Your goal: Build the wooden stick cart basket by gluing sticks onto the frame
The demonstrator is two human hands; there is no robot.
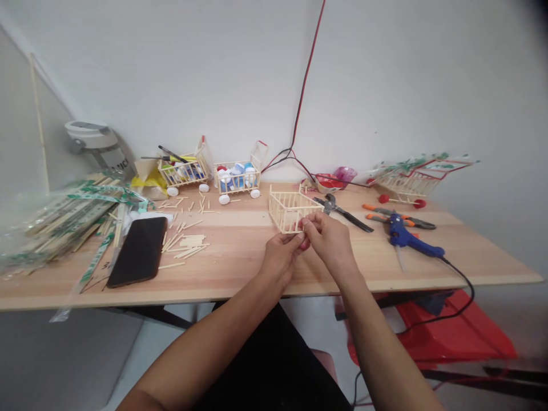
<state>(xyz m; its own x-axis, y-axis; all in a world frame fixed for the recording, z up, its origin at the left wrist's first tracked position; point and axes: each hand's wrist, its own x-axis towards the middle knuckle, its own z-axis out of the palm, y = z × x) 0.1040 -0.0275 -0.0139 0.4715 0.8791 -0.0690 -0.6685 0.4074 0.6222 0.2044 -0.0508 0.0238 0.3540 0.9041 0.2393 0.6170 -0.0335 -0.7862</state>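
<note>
A small open basket built of thin wooden sticks stands over the table's middle, its near corner between my hands. My left hand is closed on the basket's lower near edge, thumb pointing right. At the near right side, my right hand has its thumb and fingers pinched against the basket's sticks. Something reddish shows between the fingertips, too small to name. Whether the basket touches the table under my hands cannot be seen.
Cut sticks lie left, beside a phone and bagged skewers. Two wheeled stick carts stand behind. To the right are pincers, orange-handled pliers, a corded blue glue gun and a red-wheeled cart.
</note>
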